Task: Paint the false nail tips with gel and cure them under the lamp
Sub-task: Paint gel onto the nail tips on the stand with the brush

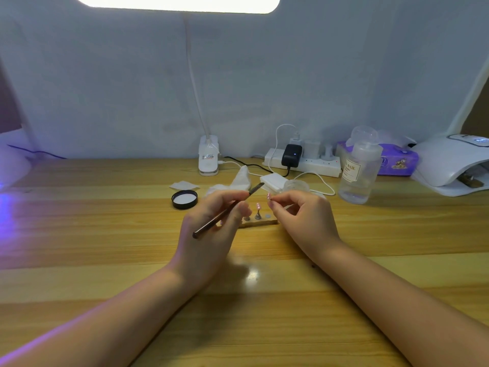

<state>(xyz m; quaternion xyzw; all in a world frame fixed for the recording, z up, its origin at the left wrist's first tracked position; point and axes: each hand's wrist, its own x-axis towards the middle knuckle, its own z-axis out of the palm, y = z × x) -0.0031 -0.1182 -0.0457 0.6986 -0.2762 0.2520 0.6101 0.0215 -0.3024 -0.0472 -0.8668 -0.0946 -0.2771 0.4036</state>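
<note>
above the striped wooden desk (105, 234), the left hand (209, 231) grips a thin dark metal gel brush (227, 209), bristles toward the right hand (304, 221), which pinches a small pink false nail tip (268, 196). below them, another pink tip (258, 206) stands on a wooden holder strip (260, 223). a white curing lamp (449, 165) sits far right.

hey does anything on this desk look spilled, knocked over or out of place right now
Nothing looks spilled or knocked over. The black lid lies upside down on the table, off its jar, and a crumpled wipe sits behind the hands. The clear bottle stands upright.
</note>
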